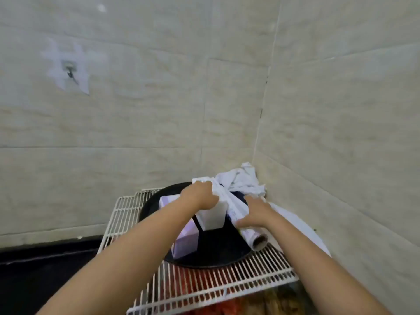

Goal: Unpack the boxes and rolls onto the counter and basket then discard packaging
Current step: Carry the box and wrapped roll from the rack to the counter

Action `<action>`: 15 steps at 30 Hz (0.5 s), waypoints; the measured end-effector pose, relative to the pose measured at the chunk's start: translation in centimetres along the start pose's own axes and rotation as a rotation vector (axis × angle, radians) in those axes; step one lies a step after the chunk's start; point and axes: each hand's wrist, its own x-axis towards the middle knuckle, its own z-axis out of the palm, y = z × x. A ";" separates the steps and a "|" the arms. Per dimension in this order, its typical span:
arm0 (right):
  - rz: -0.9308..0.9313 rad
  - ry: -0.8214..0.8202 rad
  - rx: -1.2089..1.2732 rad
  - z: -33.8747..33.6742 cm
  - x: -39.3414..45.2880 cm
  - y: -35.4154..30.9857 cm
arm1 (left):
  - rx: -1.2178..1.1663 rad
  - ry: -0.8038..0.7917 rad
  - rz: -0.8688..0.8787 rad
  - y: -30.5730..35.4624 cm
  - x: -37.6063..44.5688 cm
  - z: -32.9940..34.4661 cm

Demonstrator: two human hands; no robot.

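Note:
A round black basket (218, 253) sits on a white wire rack (227, 283) in the corner of the tiled walls. My left hand (200, 195) grips the top of a long white box (210, 214) standing tilted in the basket. A second white box with a pale purple side (185, 241) leans beside it under my left forearm. My right hand (254, 212) rests on a roll of clear wrap (245, 226) whose cardboard core end (259, 243) points toward me over the basket's rim.
A crumpled white cloth or wrapping (241, 180) lies in the corner behind the basket. A metal hook (69, 72) is stuck on the left wall. Red and orange items (204, 289) show beneath the rack. A dark counter (45, 269) lies to the left.

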 end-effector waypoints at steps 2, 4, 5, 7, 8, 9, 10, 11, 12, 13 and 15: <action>0.040 -0.096 0.121 -0.1 1.7 0.8 | -0.066 -0.017 -0.036 0.6 1.2 0.6; 0.070 -0.167 0.150 -0.2 3.1 1.3 | -0.090 -0.021 -0.101 1.1 2.5 1.2; 0.077 -0.181 0.145 -0.4 3.7 1.2 | -0.093 -0.021 -0.139 1.2 3.3 1.2; 0.091 -0.193 0.140 -0.6 4.4 0.9 | -0.102 -0.055 -0.217 1.3 4.8 1.3; 0.105 -0.188 0.125 -0.7 4.6 0.8 | -0.108 -0.077 -0.257 1.3 5.3 1.3; 0.105 -0.198 0.103 -0.6 4.6 0.7 | -0.120 -0.106 -0.285 1.3 5.8 1.3; 0.106 -0.203 0.088 -0.5 4.6 0.6 | -0.129 -0.125 -0.305 1.4 6.3 1.2; 0.111 -0.197 0.081 -0.3 4.7 0.5 | -0.130 -0.129 -0.314 1.4 6.8 1.2; 0.116 -0.182 0.081 0.0 4.8 0.3 | -0.128 -0.131 -0.327 1.4 7.2 1.1; 0.121 -0.166 0.082 0.3 4.8 0.2 | -0.132 -0.128 -0.345 1.1 7.5 1.2; 0.124 -0.141 0.087 0.8 4.9 -0.1 | -0.154 -0.123 -0.386 0.4 7.8 1.6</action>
